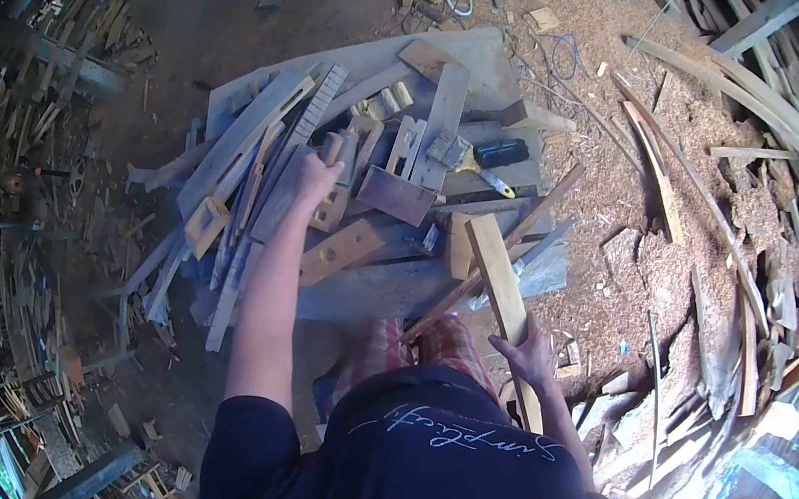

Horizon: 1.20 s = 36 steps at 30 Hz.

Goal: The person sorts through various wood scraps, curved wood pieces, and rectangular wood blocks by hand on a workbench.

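Note:
My left hand (318, 181) is closed at the left of the work surface, around what looks like a short piece of wood (333, 148) whose end shows above the fist. Boards lie beneath it. At the right, my right hand (529, 355) grips a long, pale wooden plank (497, 273), which slants from near the work surface down past my side. Between the hands rest a wooden block with round holes (344, 252) and a dark rectangular wood piece (396, 197). A paintbrush with a yellow handle (485, 173) lies farther off, beside a dark cylindrical object (503, 152).
The low work surface (486, 54) carries many boards and slotted wood pieces (406, 144). Wood shavings (584, 153) cover the ground to the right, with long slabs (781, 113) beyond. Scrap timber (19, 300) is heaped at the left. A blue cord (566, 57) lies near the back.

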{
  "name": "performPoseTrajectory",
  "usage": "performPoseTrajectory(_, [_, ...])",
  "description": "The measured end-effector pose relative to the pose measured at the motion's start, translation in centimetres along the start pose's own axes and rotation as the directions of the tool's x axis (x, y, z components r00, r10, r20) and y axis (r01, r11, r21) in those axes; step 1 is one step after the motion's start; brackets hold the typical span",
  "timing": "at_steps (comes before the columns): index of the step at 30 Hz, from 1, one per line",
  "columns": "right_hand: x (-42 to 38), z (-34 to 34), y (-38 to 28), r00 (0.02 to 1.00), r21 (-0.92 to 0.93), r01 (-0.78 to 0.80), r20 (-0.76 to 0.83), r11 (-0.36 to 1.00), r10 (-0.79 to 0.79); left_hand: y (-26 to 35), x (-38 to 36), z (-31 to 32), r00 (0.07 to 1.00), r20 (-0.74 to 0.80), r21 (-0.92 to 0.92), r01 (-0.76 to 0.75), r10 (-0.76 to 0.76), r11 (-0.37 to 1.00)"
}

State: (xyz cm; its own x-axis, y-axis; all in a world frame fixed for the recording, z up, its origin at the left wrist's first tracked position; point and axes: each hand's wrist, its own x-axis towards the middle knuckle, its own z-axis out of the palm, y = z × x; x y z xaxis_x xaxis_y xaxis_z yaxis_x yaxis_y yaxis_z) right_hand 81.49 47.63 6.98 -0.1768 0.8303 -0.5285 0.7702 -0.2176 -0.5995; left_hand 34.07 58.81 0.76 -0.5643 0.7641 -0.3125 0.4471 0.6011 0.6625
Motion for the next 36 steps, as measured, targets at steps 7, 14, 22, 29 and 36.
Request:
performPoseTrajectory(7, [0.5, -0.5, 1.9, 0.999, 0.053, 0.014, 0.031, 0.998, -0.016, 3.6, -0.6, 2.0, 0.999, 0.018, 0.177, -0.042, 0.04, 0.983])
performPoseTrajectory(14, [0.7, 0.1, 4.1, 1.0, 0.089, 0.026, -0.001, 0.996, -0.026, -7.3, -11.2, -0.6, 0.982, 0.15, 0.39, -0.165, 0.115, 0.906])
performPoseTrajectory(22, [0.1, 1.6, 1.0, 0.993, -0.012, 0.065, 0.095, 0.998, -0.064, -8.5, -14.5, 0.7, 0.969, 0.223, 0.614, -0.224, 0.106, 0.757])
performPoseTrajectory(29, [-1.5, 5.3, -2.8, 0.997, -0.024, 0.004, 0.078, 1.0, -0.002, -7.5, -14.7, 4.2, 0.929, 0.295, 0.471, -0.346, 0.225, 0.811])
performPoseTrajectory(36, [-3.2, 8.8, -6.1, 1.0, -0.037, -0.005, -0.006, 0.999, 0.005, -7.8, -13.1, 3.5, 0.855, 0.398, 0.379, -0.484, 0.334, 0.789])
